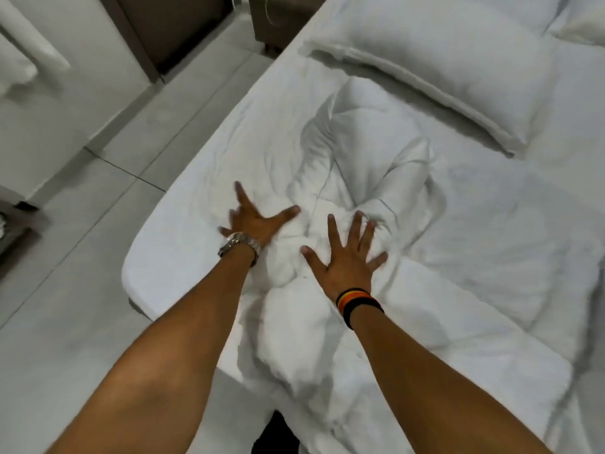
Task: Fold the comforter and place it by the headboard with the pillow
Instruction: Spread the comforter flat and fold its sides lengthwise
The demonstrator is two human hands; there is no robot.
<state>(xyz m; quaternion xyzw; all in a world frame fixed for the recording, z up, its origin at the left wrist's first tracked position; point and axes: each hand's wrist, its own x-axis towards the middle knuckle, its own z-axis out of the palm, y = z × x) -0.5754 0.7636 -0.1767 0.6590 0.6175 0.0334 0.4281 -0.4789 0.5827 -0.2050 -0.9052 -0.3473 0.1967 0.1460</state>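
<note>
From the head camera no brand, label or writing can be read on anything. Counted: two bare hands, one crumpled white comforter (357, 178), one full pillow (435, 70) and the corner of a second pillow (582, 24) at the top right edge.

The comforter lies bunched in a long ridge on the white bed (510, 244), running from the near edge of the bed up towards the pillow and stopping just short of it. The pillow lies flat beyond the comforter, near the far end of the bed.

The left hand (253, 221) has its grip wide open, fingers spread, palm pressed flat on the bed just left of the comforter, thumb touching the bunched cloth; it holds nothing. A metal watch (240, 245) sits on that wrist. The right hand (348, 257) is also splayed open, palm down on top of the comforter, pressing rather than clasping. Striped wristbands (358, 304), black, orange and yellow, circle that wrist.

Left of the comforter, past the bed's edge, is pale tiled floor (65, 290) with a dark wooden furniture (154, 31) piece beyond it. Both forearms cross over the near part of the comforter.
</note>
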